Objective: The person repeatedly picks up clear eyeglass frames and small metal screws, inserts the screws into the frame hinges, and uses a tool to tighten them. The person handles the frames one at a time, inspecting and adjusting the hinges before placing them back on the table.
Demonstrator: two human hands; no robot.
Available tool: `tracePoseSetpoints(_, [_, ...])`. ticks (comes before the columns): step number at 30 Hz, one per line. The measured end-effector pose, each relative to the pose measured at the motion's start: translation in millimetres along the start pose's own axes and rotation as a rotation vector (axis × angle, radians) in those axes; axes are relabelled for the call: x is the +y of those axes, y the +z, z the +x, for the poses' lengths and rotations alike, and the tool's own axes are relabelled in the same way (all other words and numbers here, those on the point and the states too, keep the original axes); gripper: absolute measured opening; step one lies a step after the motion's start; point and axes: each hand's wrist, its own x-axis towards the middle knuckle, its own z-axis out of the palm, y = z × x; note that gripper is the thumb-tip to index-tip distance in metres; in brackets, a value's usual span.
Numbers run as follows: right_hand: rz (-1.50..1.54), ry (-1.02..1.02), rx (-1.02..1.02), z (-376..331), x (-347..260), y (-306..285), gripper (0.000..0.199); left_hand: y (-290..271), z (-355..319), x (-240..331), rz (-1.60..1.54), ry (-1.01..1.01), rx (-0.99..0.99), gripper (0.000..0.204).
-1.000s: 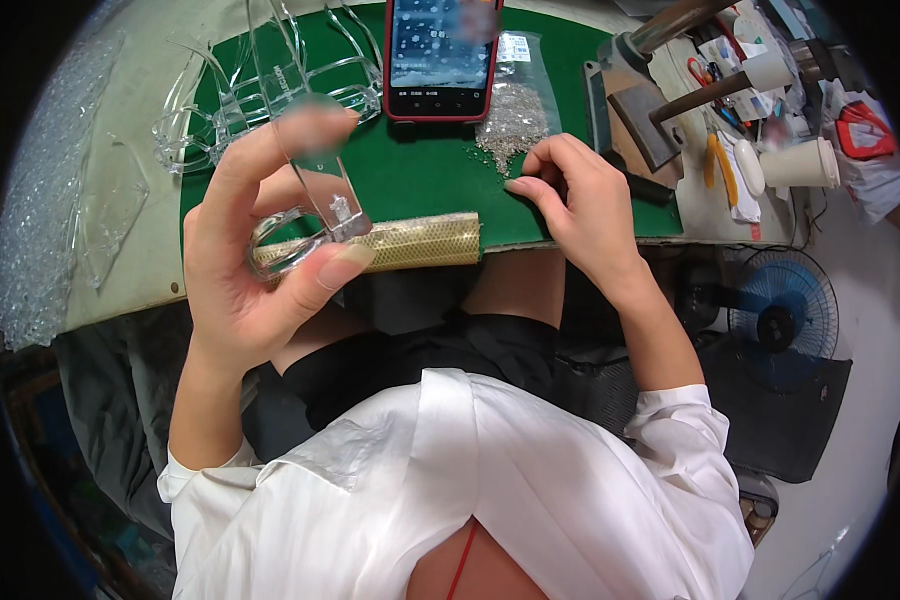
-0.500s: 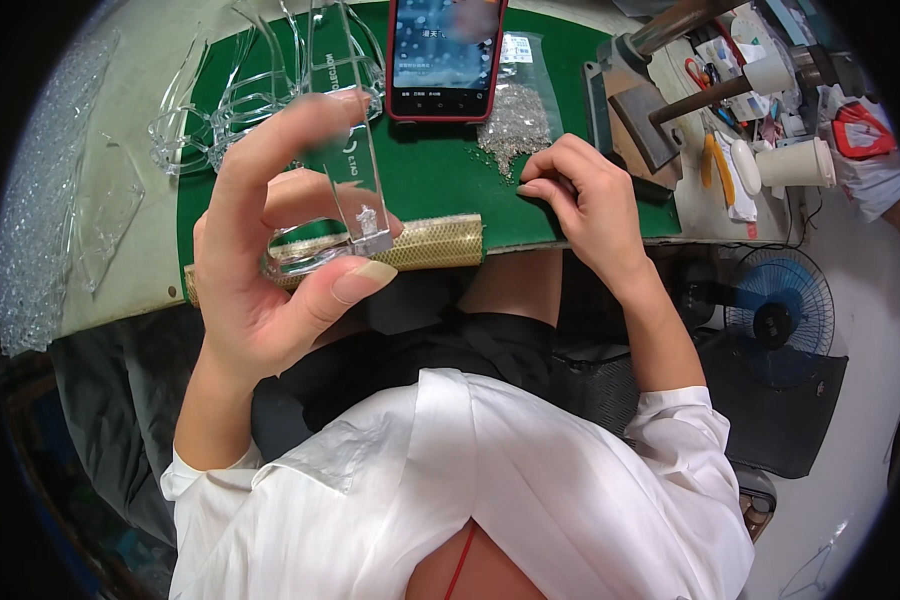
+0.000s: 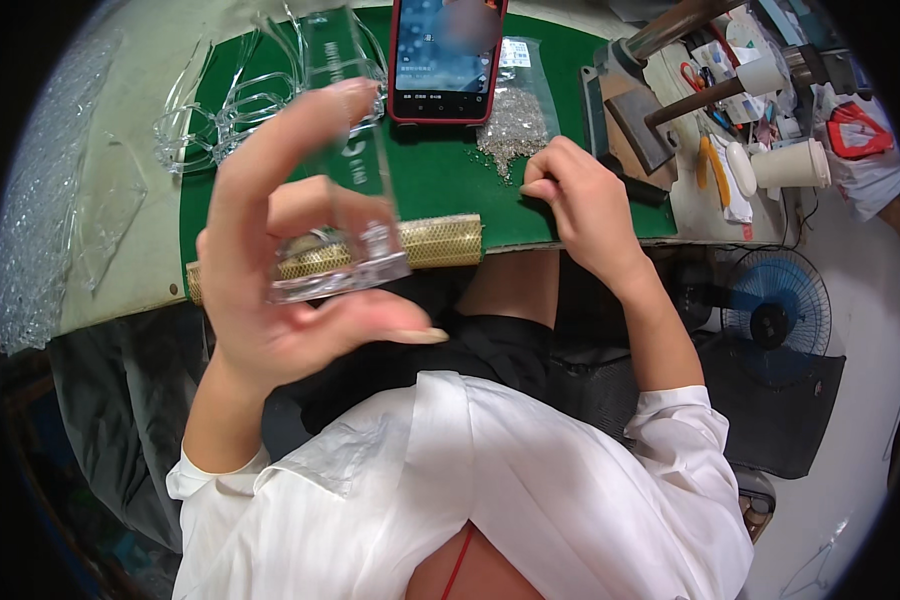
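Note:
My left hand (image 3: 270, 260) is raised above the table's near edge, closed around a clear plastic piece. This plastic piece (image 3: 355, 150) is long and flat, with pale printing and a loop-like part at its lower end; motion blurs it. My right hand (image 3: 585, 205) rests at the green mat's near side, fingers pinched together, and whatever they hold is hidden. Just beyond its fingertips lies a small heap of tiny grey metallic bits (image 3: 510, 150), spilling from a clear plastic bag (image 3: 518, 60). More clear plastic pieces (image 3: 240, 105) with loops lie at the mat's far left.
A gold mesh-patterned roll (image 3: 440, 240) runs along the edge of the green mat (image 3: 430, 170). A phone (image 3: 442, 70) stands at the back. To the right are a hammer (image 3: 640, 135), yellow-handled pliers (image 3: 710, 165) and a white cup (image 3: 790, 165). Bubble wrap (image 3: 55, 200) hangs at left; a fan (image 3: 770, 320) stands below right.
My left hand has shifted slightly down and right, with the clear plastic piece turning in it and the thumb lowered. My right fingers have drawn closer together.

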Motion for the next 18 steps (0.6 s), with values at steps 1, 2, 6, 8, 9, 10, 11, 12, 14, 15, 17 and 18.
tracePoseSetpoints(1, [0.090,0.025,-0.001,1.1,1.9,-3.6,0.006,4.2,0.8,3.7,-0.044,-0.002,-0.043,0.098])
tracePoseSetpoints(2, [0.258,0.006,0.034,2.9,4.7,-9.5,0.006,9.8,3.4,9.0,-0.086,-0.038,-0.086,0.096])
tracePoseSetpoints(6, [0.547,-0.193,0.191,8.2,-36.3,-56.5,0.013,49.2,19.5,21.9,-0.172,-0.198,-0.259,0.088])
tracePoseSetpoints(8, [0.373,-0.438,0.247,9.1,-53.5,-72.7,0.019,67.4,22.9,18.7,-0.212,-0.195,-0.255,0.084])
tracePoseSetpoints(9, [0.308,-0.455,0.278,8.0,-58.9,-74.9,0.024,73.2,23.7,17.0,-0.230,-0.194,-0.253,0.081])
tracePoseSetpoints(10, [0.265,-0.438,0.287,5.0,-61.5,-76.0,0.025,80.4,24.3,15.1,-0.252,-0.192,-0.255,0.079])
tracePoseSetpoints(11, [0.239,-0.446,0.292,4.4,-59.1,-78.0,0.023,83.5,25.1,15.4,-0.261,-0.196,-0.262,0.079])
tracePoseSetpoints(12, [0.214,-0.455,0.295,4.5,-56.4,-80.4,0.021,87.2,26.2,15.1,-0.262,-0.186,-0.246,0.078])
tracePoseSetpoints(14, [0.189,-0.469,0.282,2.1,-52.1,-82.0,0.022,92.2,25.0,14.7,-0.257,-0.190,-0.243,0.078])
tracePoseSetpoints(15, [0.178,-0.476,0.274,1.1,-50.2,-82.9,0.022,92.8,25.7,14.9,-0.255,-0.197,-0.251,0.078])
tracePoseSetpoints(17, [0.175,-0.468,0.281,-0.2,-48.7,-82.4,0.022,92.8,24.8,14.9,-0.233,-0.193,-0.248,0.077])
tracePoseSetpoints(18, [0.174,-0.465,0.285,-0.7,-48.2,-82.3,0.023,93.7,24.6,14.2,-0.222,-0.177,-0.237,0.077])
